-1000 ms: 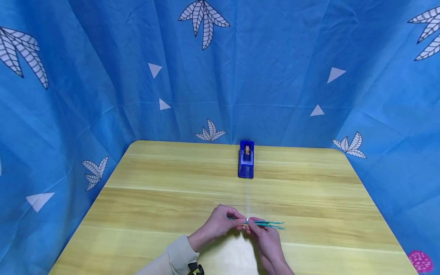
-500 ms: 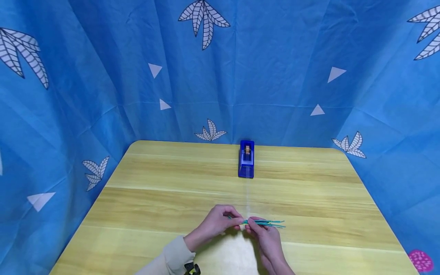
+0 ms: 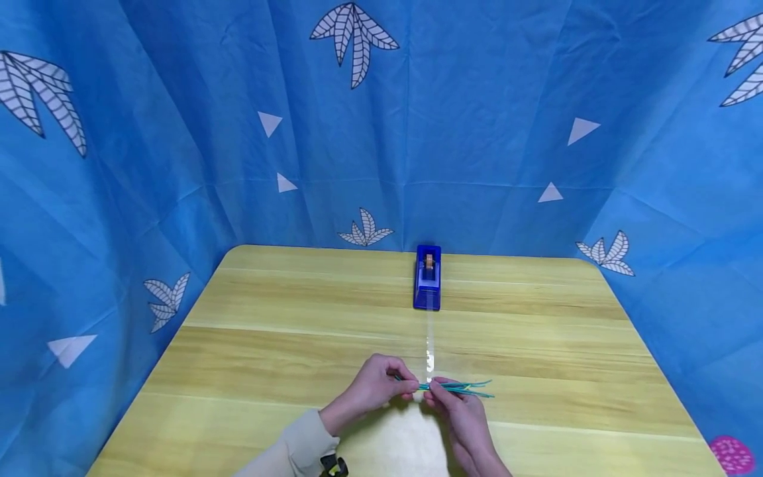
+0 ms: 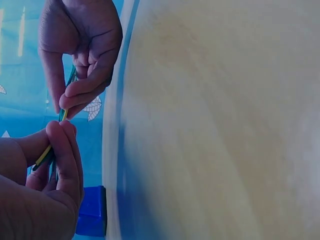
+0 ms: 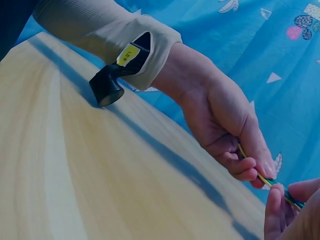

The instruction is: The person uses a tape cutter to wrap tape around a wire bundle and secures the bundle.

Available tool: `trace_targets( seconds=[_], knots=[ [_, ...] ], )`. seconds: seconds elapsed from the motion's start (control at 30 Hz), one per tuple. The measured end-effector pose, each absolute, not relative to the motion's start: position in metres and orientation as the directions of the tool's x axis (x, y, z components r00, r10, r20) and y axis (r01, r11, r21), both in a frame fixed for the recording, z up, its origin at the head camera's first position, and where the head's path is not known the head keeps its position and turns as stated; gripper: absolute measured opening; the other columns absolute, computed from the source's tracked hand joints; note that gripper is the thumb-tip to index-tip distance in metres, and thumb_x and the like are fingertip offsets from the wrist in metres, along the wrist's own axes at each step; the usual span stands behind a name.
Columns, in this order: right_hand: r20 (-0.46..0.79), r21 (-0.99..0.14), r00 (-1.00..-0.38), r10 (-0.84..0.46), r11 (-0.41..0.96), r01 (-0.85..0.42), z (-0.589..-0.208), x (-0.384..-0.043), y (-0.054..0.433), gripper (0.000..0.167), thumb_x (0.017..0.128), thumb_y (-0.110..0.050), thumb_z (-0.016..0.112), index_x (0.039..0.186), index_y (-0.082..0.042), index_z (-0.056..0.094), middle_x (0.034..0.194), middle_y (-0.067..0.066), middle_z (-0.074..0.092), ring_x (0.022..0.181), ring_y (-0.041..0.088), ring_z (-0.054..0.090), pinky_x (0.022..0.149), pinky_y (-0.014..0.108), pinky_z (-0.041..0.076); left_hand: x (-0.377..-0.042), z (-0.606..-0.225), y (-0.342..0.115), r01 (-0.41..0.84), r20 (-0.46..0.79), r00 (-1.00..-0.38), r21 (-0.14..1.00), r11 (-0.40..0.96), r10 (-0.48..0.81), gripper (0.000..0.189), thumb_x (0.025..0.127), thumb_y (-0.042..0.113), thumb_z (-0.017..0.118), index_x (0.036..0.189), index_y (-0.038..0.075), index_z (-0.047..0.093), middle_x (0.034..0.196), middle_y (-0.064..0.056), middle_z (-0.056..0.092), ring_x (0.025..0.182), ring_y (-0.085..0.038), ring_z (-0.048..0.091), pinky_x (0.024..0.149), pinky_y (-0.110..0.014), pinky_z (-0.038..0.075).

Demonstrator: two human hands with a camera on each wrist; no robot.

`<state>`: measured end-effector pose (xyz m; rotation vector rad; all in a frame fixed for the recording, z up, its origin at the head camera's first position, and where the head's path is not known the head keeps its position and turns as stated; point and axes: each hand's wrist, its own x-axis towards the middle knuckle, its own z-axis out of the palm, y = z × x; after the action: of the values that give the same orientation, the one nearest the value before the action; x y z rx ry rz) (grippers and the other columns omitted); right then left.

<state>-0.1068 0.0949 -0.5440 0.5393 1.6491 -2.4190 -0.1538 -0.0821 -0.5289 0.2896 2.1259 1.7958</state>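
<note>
Both hands hold a thin bundle of green and yellow wires [image 3: 477, 386], low over the table. My left hand [image 3: 377, 384] pinches its left part between thumb and fingers. My right hand [image 3: 461, 414] pinches it just to the right, and loose wire ends fan out past those fingers. A short stretch of the bundle shows between the hands. A clear strip of tape [image 3: 430, 344] runs from a blue tape dispenser [image 3: 427, 278] to the bundle near my right fingertips. How the tape lies on the wires is too small to tell.
The dispenser stands near the back edge of the wood-grain table [image 3: 286, 344]. A blue curtain [image 3: 477, 132] with leaf prints hangs behind and along both sides. A black wrist camera [image 5: 107, 85] sits under the left sleeve cuff [image 5: 155, 50].
My left hand has shifted slightly left, widening the gap to the right hand. The tape strip now shows bright glints. My right hand and the dispenser stay almost in place.
</note>
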Motion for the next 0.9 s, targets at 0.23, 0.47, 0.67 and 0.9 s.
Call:
trace_targets(
  seconds=[0.23, 0.47, 0.67, 0.9],
  knots=[
    [-0.389, -0.845, -0.920, 0.047, -0.416, 0.336, -0.542, -0.108, 0.101, 0.040, 0.102, -0.010, 0.065, 0.133, 0.009, 0.049, 0.086, -0.001, 0.075, 0.077, 0.007, 0.072, 0.080, 0.022, 0.062, -0.154, -0.530, -0.081, -0.058, -0.116, -0.925, 0.984, 0.168, 0.362, 0.005, 0.089, 0.000, 0.077, 0.089, -0.004, 0.075, 0.082, -0.012, 0.077, 0.067, -0.013, 0.070, 0.062, -0.020, 0.057],
    [-0.410, -0.852, -0.910, 0.060, -0.381, 0.359, -0.537, -0.113, 0.128, 0.024, 0.104, -0.020, 0.062, 0.113, 0.003, 0.063, 0.086, 0.003, 0.076, 0.080, 0.014, 0.075, 0.081, 0.026, 0.063, -0.155, -0.529, -0.082, -0.074, -0.136, -0.927, 0.980, 0.185, 0.349, 0.004, 0.088, -0.001, 0.078, 0.091, -0.002, 0.076, 0.082, -0.009, 0.076, 0.068, -0.013, 0.070, 0.063, -0.027, 0.060],
    [-0.391, -0.884, -0.918, -0.066, -0.253, 0.394, -0.535, -0.114, 0.161, 0.018, 0.103, -0.015, 0.063, 0.112, 0.001, 0.065, 0.095, 0.005, 0.076, 0.091, 0.017, 0.077, 0.089, 0.030, 0.063, -0.156, -0.529, -0.083, -0.085, -0.153, -0.922, 0.976, 0.200, 0.356, 0.005, 0.087, 0.001, 0.079, 0.090, -0.001, 0.076, 0.082, -0.006, 0.075, 0.069, -0.013, 0.069, 0.064, -0.025, 0.060],
    [-0.378, -0.892, -0.910, -0.168, -0.197, 0.407, -0.532, -0.119, 0.173, 0.018, 0.101, -0.015, 0.068, 0.111, 0.000, 0.068, 0.099, 0.004, 0.076, 0.093, 0.013, 0.076, 0.091, 0.026, 0.061, -0.158, -0.529, -0.084, -0.074, -0.152, -0.921, 0.972, 0.224, 0.359, 0.009, 0.087, 0.005, 0.082, 0.090, -0.001, 0.076, 0.081, -0.004, 0.076, 0.069, -0.015, 0.070, 0.062, -0.023, 0.058]
  ],
)
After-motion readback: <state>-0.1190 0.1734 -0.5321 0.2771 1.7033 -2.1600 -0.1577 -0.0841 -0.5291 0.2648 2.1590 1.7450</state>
